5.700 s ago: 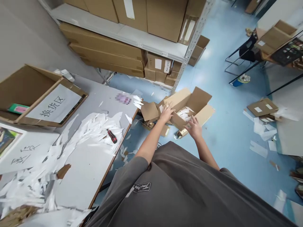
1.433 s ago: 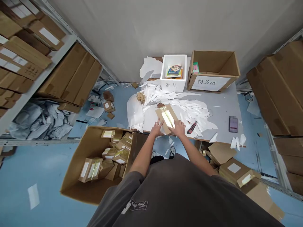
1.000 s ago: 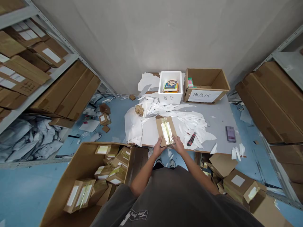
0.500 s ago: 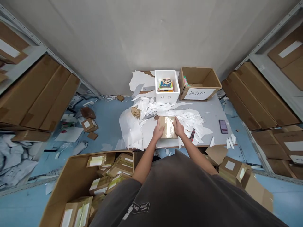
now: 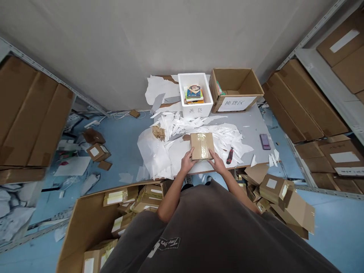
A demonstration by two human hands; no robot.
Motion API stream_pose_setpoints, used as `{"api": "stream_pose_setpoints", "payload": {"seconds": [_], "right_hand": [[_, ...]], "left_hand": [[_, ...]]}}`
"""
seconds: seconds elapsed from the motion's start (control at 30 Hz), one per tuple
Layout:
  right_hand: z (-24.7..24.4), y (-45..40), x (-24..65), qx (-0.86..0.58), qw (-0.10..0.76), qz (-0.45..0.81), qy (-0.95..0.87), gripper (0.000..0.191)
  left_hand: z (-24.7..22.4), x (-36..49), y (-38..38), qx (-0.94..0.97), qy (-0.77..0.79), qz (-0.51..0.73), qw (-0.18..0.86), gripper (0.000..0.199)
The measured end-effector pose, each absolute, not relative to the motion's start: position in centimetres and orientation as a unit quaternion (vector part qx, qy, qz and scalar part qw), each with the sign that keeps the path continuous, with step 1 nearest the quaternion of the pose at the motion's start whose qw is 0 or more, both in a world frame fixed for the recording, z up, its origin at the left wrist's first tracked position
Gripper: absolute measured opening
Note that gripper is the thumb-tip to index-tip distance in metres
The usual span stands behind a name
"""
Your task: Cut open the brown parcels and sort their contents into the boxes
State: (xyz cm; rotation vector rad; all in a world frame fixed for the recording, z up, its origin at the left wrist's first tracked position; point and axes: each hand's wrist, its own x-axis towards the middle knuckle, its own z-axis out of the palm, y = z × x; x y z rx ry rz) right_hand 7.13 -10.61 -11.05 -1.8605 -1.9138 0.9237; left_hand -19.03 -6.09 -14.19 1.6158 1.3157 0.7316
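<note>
A small brown cardboard box [image 5: 202,146] with shiny clear tape down its middle is held over the front edge of the grey table [image 5: 254,125]. My left hand [image 5: 188,160] grips its lower left corner, the thumb on the top face. At the lower right corner my right hand [image 5: 217,162] grips it too. White paper scraps [image 5: 227,137] lie behind and beside the box. A red and black cutter [image 5: 230,156] rests on the table to the right of my right hand.
At the table's back stand a white bin [image 5: 197,110] with books and an open carton [image 5: 238,103]. A large carton [image 5: 85,223] of parcels is at lower left, loose boxes [image 5: 273,187] at lower right. Shelves flank both sides.
My hands have shifted to the box's near corners, and its taped top now shows more fully. The camera view has moved, so the table scene sits slightly higher and further left.
</note>
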Motion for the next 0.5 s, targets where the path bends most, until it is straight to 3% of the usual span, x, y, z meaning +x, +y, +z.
{"api": "stream_pose_setpoints", "payload": {"seconds": [0.13, 0.23, 0.33, 0.43, 0.5], "right_hand": [[-9.7, -7.4, 8.1, -0.674, 0.217, 0.279, -0.648, 0.070], [-9.7, -4.4, 8.6, -0.688, 0.283, 0.277, -0.608, 0.069], [-11.3, -2.2, 7.9, -0.663, 0.325, 0.315, -0.597, 0.073], [-13.4, -1.5, 7.6, -0.640, 0.281, 0.350, -0.623, 0.076], [-14.5, -2.1, 8.3, -0.652, 0.227, 0.357, -0.629, 0.074]], "left_hand": [[-13.0, -18.2, -5.1, 0.595, 0.581, 0.353, 0.430, 0.088], [-12.2, -17.2, -3.5, 0.544, 0.640, 0.374, 0.394, 0.075], [-13.0, -15.9, -2.3, 0.515, 0.662, 0.361, 0.408, 0.079], [-15.1, -15.3, -2.2, 0.554, 0.615, 0.315, 0.465, 0.092], [-16.5, -15.3, -3.1, 0.598, 0.583, 0.277, 0.475, 0.085]]}}
